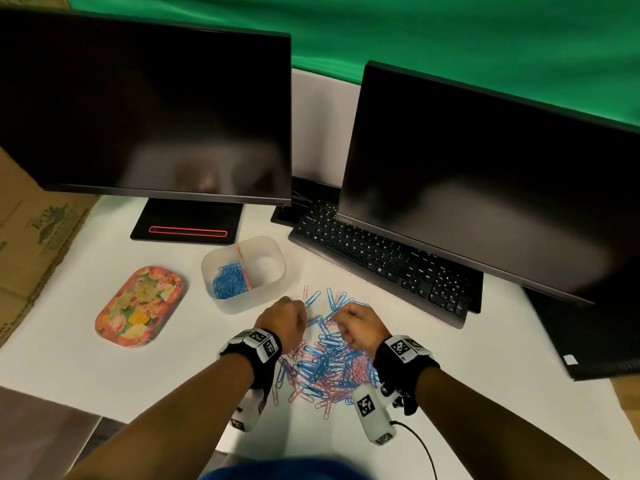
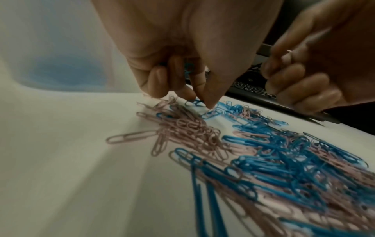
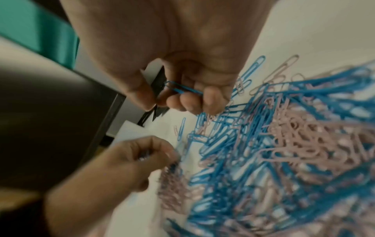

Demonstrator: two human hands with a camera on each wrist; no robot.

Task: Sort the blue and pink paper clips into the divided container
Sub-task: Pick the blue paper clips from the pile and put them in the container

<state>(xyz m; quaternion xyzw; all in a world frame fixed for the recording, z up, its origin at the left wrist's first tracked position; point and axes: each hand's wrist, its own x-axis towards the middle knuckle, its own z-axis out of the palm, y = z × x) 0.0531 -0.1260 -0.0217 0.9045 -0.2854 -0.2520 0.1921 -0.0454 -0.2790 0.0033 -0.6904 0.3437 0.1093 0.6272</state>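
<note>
A loose pile of blue and pink paper clips [image 1: 329,362] lies on the white table in front of me. Behind it to the left stands the translucent divided container [image 1: 258,239]; its left compartment holds blue clips [image 1: 230,280], and its right compartment looks empty. My left hand [image 2: 201,97] hovers over the pile's far left edge with fingers curled round a few blue clips [image 2: 188,69], thumb and fingertip pinching at another on the table. My right hand [image 3: 182,102], at the pile's far right edge, holds blue clips [image 3: 182,89] in its curled fingers.
A floral tray [image 1: 138,306] lies left of the container. A black keyboard [image 1: 381,265] and two dark monitors [image 1: 145,109] [image 1: 485,188] stand behind and to the right. Cardboard [image 1: 31,237] borders the table's left edge. A cable [image 1: 415,441] trails from my right wrist.
</note>
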